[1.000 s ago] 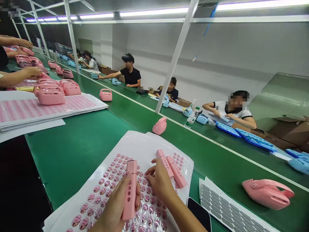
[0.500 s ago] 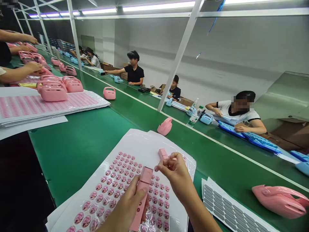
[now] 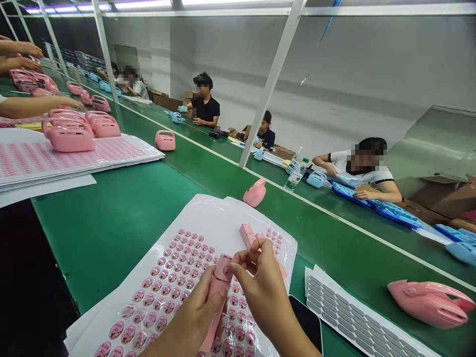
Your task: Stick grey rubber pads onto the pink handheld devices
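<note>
My left hand (image 3: 186,325) grips a slim pink stick-shaped device (image 3: 216,297), tilted with its top end up and away from me. My right hand (image 3: 262,287) pinches a small round sticker against that top end. Below both hands lies a white sheet of round pink stickers (image 3: 174,277) on the green belt. Two more pink stick devices (image 3: 248,234) lie on the sheet's far right part, partly hidden behind my right hand.
A dark phone (image 3: 308,322) and a sheet of grey pads (image 3: 353,317) lie to the right. Pink shell parts (image 3: 427,301) (image 3: 255,192) (image 3: 165,140) rest on the green conveyor belt (image 3: 111,218). Stacked sticker sheets (image 3: 67,161) and pink cases sit left. Other people work across the line.
My right hand lifted from the sticker sheet with a sticker and came down onto the top end of the pink device, which my left hand tilted upward.
</note>
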Tool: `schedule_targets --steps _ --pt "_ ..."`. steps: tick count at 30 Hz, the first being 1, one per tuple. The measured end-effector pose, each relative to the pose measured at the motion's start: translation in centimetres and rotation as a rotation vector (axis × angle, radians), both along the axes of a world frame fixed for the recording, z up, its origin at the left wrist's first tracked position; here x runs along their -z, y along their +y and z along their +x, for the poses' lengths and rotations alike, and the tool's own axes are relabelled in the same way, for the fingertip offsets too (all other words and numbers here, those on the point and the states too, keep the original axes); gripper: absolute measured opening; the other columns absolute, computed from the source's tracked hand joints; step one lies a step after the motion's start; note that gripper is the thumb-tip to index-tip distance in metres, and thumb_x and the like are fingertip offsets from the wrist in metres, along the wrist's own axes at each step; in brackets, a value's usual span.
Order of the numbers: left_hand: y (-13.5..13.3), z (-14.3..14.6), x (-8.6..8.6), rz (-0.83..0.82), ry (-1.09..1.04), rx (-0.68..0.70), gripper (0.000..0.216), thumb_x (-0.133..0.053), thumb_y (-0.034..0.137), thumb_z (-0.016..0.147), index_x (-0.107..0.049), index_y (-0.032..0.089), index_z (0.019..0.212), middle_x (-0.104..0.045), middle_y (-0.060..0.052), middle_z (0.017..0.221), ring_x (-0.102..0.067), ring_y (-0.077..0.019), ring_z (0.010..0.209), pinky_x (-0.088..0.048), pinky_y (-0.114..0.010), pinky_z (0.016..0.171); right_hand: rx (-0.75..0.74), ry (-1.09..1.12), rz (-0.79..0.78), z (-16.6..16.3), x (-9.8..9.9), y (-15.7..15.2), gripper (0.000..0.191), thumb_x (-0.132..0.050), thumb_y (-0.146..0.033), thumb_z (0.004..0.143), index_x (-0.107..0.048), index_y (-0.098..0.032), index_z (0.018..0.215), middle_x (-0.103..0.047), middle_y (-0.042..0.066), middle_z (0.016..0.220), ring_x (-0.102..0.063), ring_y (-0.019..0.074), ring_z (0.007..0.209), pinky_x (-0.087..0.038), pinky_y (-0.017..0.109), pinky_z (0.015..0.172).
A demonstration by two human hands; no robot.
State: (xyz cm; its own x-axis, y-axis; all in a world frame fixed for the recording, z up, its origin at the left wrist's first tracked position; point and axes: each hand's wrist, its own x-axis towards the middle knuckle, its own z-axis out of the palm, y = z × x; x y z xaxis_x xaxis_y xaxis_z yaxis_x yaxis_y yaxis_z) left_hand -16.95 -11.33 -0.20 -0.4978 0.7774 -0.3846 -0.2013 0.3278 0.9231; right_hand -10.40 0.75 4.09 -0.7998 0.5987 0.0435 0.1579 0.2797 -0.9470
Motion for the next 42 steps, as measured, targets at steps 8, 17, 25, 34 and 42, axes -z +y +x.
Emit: schedule_targets --steps 8,17,25,34,42 --pt "0.1 0.1 0.3 0.073 -0.015 -0.001 0.079 -0.032 0.053 0.086 0.001 0.016 0.147 0.000 -0.002 0.153 0.004 -0.0267 0.140 -0.001 -0.048 0.111 0.017 -0.003 0.052 0.1 0.2 -0.3 0.024 -0.049 -0.014 0.078 -0.027 -0.019 0.087 -0.054 -0.005 0.076 -0.052 0.0081 0.071 -0.044 0.026 0.071" --pt "0.0 -0.1 0.8 0.058 -0.033 -0.032 0.072 -0.035 0.057 0.085 -0.014 0.026 0.146 -0.019 0.002 0.151 -0.014 -0.0187 0.138 -0.010 -0.039 0.111 0.006 -0.013 0.091 0.1 0.3 -0.4 0.022 -0.048 -0.014 0.078 -0.029 -0.018 0.086 -0.053 -0.003 0.080 -0.052 0.0089 0.075 -0.045 0.028 0.074" --pt "0.1 0.2 0.3 0.034 -0.016 -0.066 0.081 -0.034 0.056 0.085 -0.001 0.016 0.147 -0.001 0.001 0.153 0.003 -0.0184 0.141 0.002 -0.038 0.112 -0.013 -0.001 0.078 0.1 -0.2 -0.3 0.023 -0.049 -0.015 0.079 -0.027 -0.018 0.083 -0.051 -0.003 0.078 -0.052 0.0082 0.074 -0.047 0.027 0.073" --pt "-0.1 0.1 -0.5 0.006 -0.040 -0.019 0.080 -0.031 0.059 0.085 0.000 0.020 0.147 0.002 0.003 0.153 0.005 -0.0177 0.141 0.002 -0.041 0.113 -0.033 -0.056 0.145 0.2 -0.4 -0.3 0.018 -0.048 -0.011 0.079 -0.032 -0.017 0.086 -0.054 -0.002 0.081 -0.053 0.0093 0.075 -0.044 0.028 0.073" --pt "-0.1 0.1 -0.2 0.010 -0.026 -0.037 0.077 -0.034 0.056 0.086 -0.004 0.020 0.147 0.001 0.003 0.152 0.005 -0.0194 0.141 0.000 -0.041 0.114 0.000 -0.045 0.159 0.3 0.3 -0.4 0.018 -0.048 -0.018 0.080 -0.030 -0.018 0.084 -0.054 -0.001 0.082 -0.054 0.0111 0.078 -0.046 0.031 0.074"
